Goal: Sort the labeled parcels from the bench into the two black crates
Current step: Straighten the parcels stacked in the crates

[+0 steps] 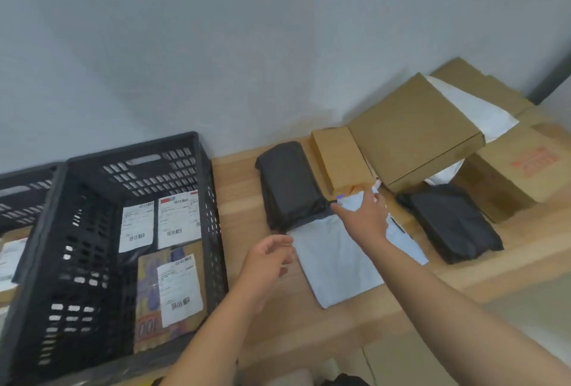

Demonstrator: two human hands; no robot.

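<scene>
On the wooden surface (244, 200), right of the crates, a pale grey mailer (336, 265) lies flat, its far end under the right hand (366, 217). That hand reaches across it, thumb stretched left and fingers bent down over a small white packet edge (353, 200); whether it has actually closed on anything I cannot tell. The left hand (272, 257) hovers just beside the mailer's left edge, fingers loosely curled and holding nothing. One black-wrapped parcel (290, 185) touches the mailer's far-left corner, and another black-wrapped parcel (454, 222) lies near its right side. Behind them stand a small cardboard box (340, 160), a larger tilted box (414, 132) and a box with red print (522, 169). To the left, the nearer black crate (148, 175) holds three labeled parcels (177, 222). A second black crate (27, 188) sits touching it at the frame's edge.
</scene>
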